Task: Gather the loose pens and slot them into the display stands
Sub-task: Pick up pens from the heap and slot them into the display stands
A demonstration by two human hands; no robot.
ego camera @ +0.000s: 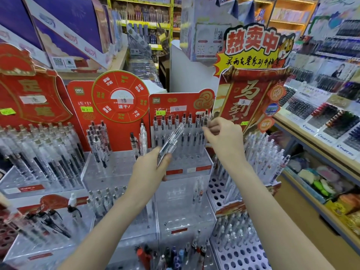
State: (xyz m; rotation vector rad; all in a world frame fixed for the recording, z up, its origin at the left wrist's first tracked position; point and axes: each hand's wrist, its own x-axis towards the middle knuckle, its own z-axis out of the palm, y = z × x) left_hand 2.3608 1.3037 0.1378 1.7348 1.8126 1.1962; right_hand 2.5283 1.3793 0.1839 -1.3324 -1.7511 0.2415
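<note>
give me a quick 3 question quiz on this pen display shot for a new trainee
1. True or false: the left hand holds a bundle of clear pens.
2. Which place is the right hand reaching to? A) the back row of the clear stand with the red card behind it B) the Pilot shelf on the right C) the white pegboard tray at the bottom
3. Fill in: the front rows of holes in that clear stand are mostly ____.

Key
1. True; the bundle points up and away from the person.
2. A; the fingers are at the top of a pen in the back row.
3. Empty.
</note>
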